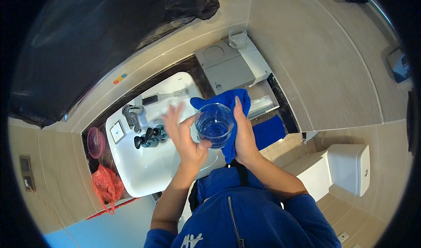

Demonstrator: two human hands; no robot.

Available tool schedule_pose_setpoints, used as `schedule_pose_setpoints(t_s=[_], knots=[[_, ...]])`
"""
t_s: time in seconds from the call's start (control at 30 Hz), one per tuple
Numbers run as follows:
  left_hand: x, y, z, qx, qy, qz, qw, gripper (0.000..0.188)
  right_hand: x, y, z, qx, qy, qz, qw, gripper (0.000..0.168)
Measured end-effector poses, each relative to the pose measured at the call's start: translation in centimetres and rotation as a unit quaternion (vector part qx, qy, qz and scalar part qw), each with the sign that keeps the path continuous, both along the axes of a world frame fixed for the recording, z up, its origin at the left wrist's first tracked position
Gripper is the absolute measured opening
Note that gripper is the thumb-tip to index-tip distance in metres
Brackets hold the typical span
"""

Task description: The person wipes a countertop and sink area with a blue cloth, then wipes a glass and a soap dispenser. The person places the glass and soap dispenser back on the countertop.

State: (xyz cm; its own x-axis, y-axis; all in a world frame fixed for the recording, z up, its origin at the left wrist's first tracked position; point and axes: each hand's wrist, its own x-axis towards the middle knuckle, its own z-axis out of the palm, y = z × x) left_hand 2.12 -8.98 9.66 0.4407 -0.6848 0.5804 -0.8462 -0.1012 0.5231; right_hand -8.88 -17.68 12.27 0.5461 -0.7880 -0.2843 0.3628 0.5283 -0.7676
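A clear cup [214, 124] is held up in front of my body, above the edge of the sink. My left hand [187, 139] has its thumb and index finger against the cup's near left side. Its other fingers are spread and blurred. Bunched behind and to the right of the cup is a blue cloth [227, 98], gripped in my right hand [245, 136], whose thumb points up along the cup's side. Where the right fingers lie under the cloth is hidden. Blue shows through the cup's clear wall.
The white sink [141, 175] bears a chrome faucet [132, 116], dark-topped bottles [151, 137] and a brush [162, 96]. A grey box [227, 67] and another clear cup [237, 40] stand at back right. Blue cloth [269, 133] overhangs the counter. A red plastic bag [107, 184] lies left; a toilet [345, 169] stands right.
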Motion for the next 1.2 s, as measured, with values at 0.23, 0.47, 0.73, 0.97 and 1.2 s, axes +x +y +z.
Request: schedule_pose_setpoints(t_s=[0.23, 0.47, 0.73, 0.97, 1.2], knots=[[-1.5, -0.9, 2.1, -0.017, 0.187, -0.176, 0.966, 0.099, -2.1, -1.0, 1.7, 0.053, 0.017, 0.12, 0.991, 0.058], [-1.1, -1.4, 1.2, 0.023, -0.097, -0.221, 0.97, 0.088, -2.7, -4.3, -0.8, 0.163, -0.009, 0.304, 0.939, 0.055], [-1.7, -4.9, -3.1, -0.053, 0.253, -0.056, 0.964, 0.083, -1.3, -1.1, -2.8, 0.152, -0.008, 0.052, 0.987, 0.048], [-2.5, -7.8, -3.9, 0.023, 0.13, -0.092, 0.987, 0.086, 0.0, -6.5, -4.6, 0.305, -0.143, 0.082, 0.938, 0.049], [2.3, -15.0, -6.7, -0.071, 0.254, -0.041, 0.964, 0.081, 0.5, -8.2, -7.2, 0.144, 0.081, -0.057, 0.985, 0.046]])
